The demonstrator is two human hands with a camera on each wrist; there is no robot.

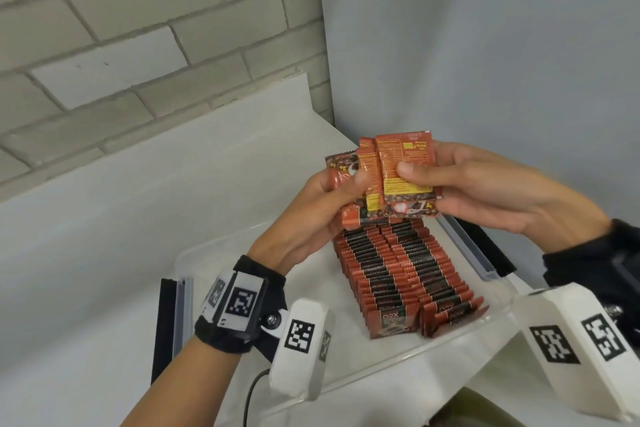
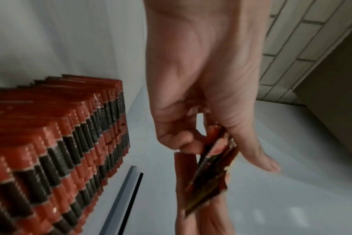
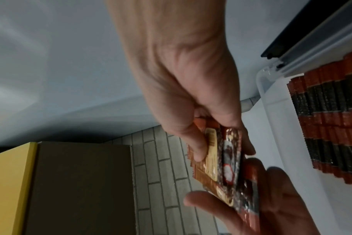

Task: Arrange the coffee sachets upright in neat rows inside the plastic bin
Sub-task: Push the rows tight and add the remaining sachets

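I have both hands up over the far end of the plastic bin (image 1: 460, 236), sharing a small fan of loose sachets (image 1: 398, 180). My left hand (image 1: 322, 208) pinches the lower left side of the fan between thumb and fingers; my right hand (image 1: 485, 191) clamps the front sachet with the thumb across its face. I count at least 3 in the bundle, printed backs toward me, edges uneven.

Below, the packed sachets (image 1: 405, 274) already stand upright in 2 long rows along the right part of the bin, running from the far wall almost to the near one. The left part of the bin floor shows bare. The bin sits on the white table (image 1: 104, 218).

I judge this the squaring-up step: collecting a handful and aligning it before it goes in. Next I need to tap the edges flush, turn the stack so the sachets stand on end like the rest, and lower it either at the near end of a row or as the start of a 3rd row, without knocking over the leaning front ones.
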